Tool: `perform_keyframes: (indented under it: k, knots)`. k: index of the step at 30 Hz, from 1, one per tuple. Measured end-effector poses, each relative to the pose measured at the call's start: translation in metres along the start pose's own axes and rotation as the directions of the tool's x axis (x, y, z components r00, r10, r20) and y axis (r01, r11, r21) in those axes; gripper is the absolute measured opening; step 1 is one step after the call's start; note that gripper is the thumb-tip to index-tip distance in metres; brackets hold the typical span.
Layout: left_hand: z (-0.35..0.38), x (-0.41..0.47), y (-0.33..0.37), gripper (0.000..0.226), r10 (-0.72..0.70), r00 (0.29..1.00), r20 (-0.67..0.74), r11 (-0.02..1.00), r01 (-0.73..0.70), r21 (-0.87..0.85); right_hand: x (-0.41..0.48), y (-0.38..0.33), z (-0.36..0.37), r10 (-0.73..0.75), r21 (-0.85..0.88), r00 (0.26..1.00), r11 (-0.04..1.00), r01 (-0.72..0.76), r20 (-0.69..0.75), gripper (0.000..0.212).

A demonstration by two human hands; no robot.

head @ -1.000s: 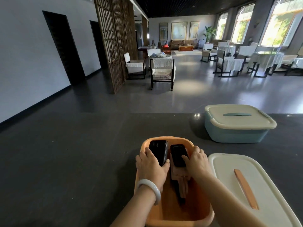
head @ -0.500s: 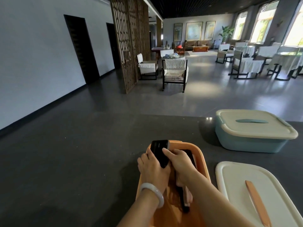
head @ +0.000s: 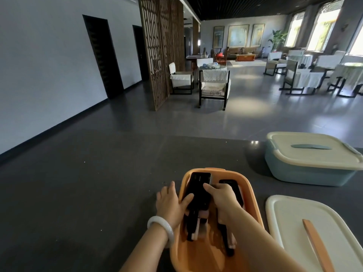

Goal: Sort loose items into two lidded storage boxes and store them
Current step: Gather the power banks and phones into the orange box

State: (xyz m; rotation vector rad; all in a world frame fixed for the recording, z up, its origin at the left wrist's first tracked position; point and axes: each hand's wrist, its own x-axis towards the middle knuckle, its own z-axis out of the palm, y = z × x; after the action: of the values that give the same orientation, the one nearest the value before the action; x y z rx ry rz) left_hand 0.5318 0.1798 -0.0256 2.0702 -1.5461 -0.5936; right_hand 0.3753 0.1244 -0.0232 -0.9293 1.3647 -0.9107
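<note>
Orange box (head: 253,205): open; cream lid (head: 294,222) just right of it
Black phone (head: 198,189): inside the box, leaning on its far-left wall, between both thumbs
Left hand (head: 169,203): fingers straight over the box's left rim; thumb touches the phone
Right hand (head: 224,201): inside the box; thumb on the phone; fingers curled, hold unclear

Daylight from blown-out windows (head: 322,26) at right; glare patch on floor (head: 245,107); dim foreground, wide-angle edge warp, sharp focus.

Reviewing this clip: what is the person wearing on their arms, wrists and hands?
Both forearms are bare, with no sleeves in view. Neither the left hand nor the right hand is gloved. A smooth, rounded white bangle circles the left wrist. The right wrist is bare, and no rings show.
</note>
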Motion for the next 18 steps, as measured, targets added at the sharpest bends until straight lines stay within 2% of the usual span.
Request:
perform_keyframes:
  k: [6,10,15,18]
  knots:
    - [0.007,-0.005,-0.003,0.055,0.048,0.997,0.068,0.967,-0.030,-0.254,0.002,-0.002,0.012,-0.073,-0.152,0.996,0.986,0.064,-0.056,0.022]
    - [0.008,-0.007,-0.003,0.051,0.052,0.996,0.071,0.921,-0.020,-0.388,0.000,-0.003,0.020,-0.151,-0.325,0.983,0.939,0.109,-0.107,0.025]
    - [0.010,-0.007,-0.005,0.051,0.046,0.996,0.074,0.875,-0.005,-0.483,-0.008,0.000,0.020,-0.280,-0.534,0.952,0.828,0.173,-0.125,0.023]
    - [0.012,-0.007,-0.007,0.055,0.030,0.996,0.081,0.868,0.014,-0.496,-0.013,0.009,0.020,-0.317,-0.541,0.943,0.814,0.214,-0.103,0.044]
